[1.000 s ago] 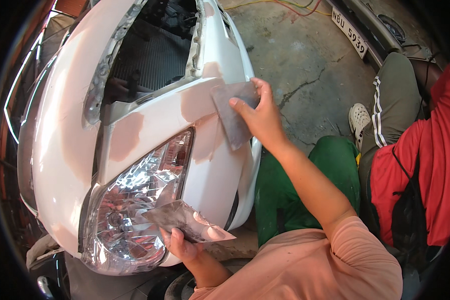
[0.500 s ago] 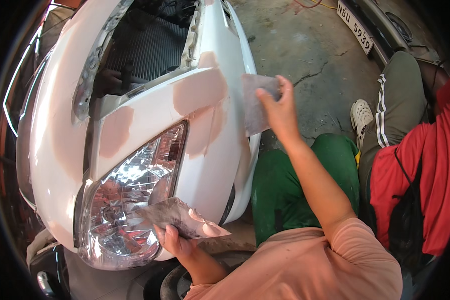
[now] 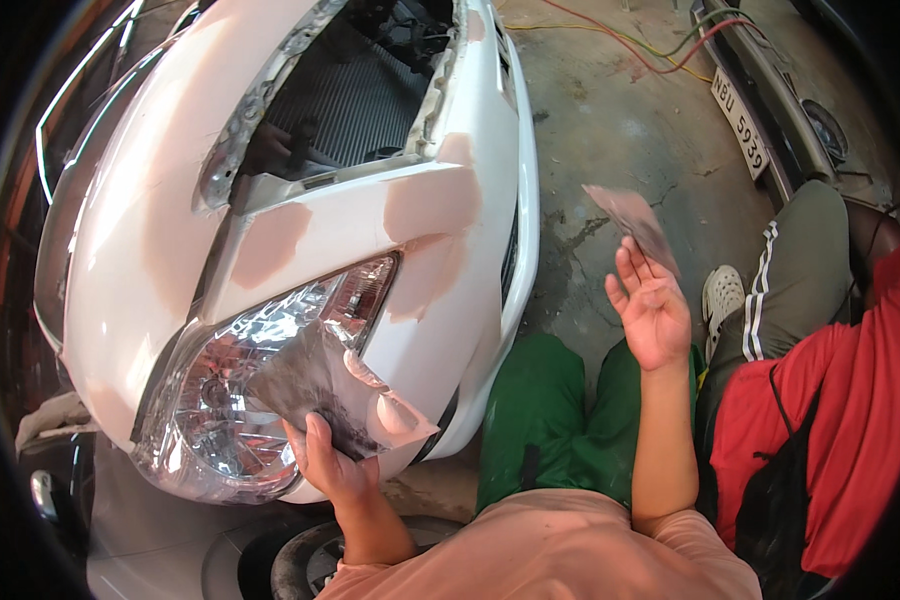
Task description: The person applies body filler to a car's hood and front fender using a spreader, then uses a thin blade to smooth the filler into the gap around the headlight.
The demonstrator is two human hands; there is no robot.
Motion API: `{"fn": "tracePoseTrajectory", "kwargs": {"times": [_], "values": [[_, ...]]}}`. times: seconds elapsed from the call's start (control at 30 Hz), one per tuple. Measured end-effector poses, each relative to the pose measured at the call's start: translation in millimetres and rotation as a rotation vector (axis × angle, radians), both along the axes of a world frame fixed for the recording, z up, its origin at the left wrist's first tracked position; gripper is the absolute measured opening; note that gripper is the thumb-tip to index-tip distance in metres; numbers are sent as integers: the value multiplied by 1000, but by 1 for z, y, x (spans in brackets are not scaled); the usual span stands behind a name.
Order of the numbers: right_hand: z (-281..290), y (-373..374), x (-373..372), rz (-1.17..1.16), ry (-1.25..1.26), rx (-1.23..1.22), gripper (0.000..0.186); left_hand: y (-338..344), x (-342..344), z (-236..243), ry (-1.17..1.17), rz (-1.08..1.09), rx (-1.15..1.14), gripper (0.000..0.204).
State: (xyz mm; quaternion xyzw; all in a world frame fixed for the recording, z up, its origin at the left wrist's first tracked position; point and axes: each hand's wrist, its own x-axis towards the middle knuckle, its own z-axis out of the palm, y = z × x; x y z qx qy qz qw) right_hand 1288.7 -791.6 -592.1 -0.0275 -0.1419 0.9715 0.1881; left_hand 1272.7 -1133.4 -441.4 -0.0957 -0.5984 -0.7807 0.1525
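Observation:
My left hand (image 3: pixel 335 465) grips the lower edge of a dark, shiny mixing board (image 3: pixel 315 385), tilted in front of the headlight. Two thick dollops of pale pink filler (image 3: pixel 400 413) lie along the board's right side. Off to the right, my right hand (image 3: pixel 657 318) is turned palm up. Its fingers hold a thin, flat, greyish-pink spreader (image 3: pixel 638 218) that points up and away, over the floor. Close to the left hand is the white car's headlight (image 3: pixel 210 410). Brownish-pink filler patches (image 3: pixel 432 203) cover parts of the white bodywork around it.
Above the headlight the grille opening (image 3: pixel 345 95) exposes a radiator. At right sits another person in a red shirt (image 3: pixel 830 370), legs stretched toward a dark bumper (image 3: pixel 760 90). Red and yellow hoses (image 3: pixel 660 60) cross the concrete floor. A tire (image 3: pixel 305 555) lies below my left arm.
My right hand has swung away from the car's front edge to the right and turned palm up with the spreader. The left hand has raised the board slightly and tilted its face more into view.

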Motion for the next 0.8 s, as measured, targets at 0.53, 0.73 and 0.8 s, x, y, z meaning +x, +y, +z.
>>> {"fn": "tracePoseTrajectory", "kwargs": {"times": [0.53,0.73,0.8], "values": [[46,-23,-4,-284,-398,1030,16,-34,16,-4,102,49,-25,59],[105,-11,-21,-267,-111,910,52,-35,16,-16,30,-107,-10,59],[157,-16,-11,-175,117,855,56,-34,16,-18,-16,-105,-31,59]]}}
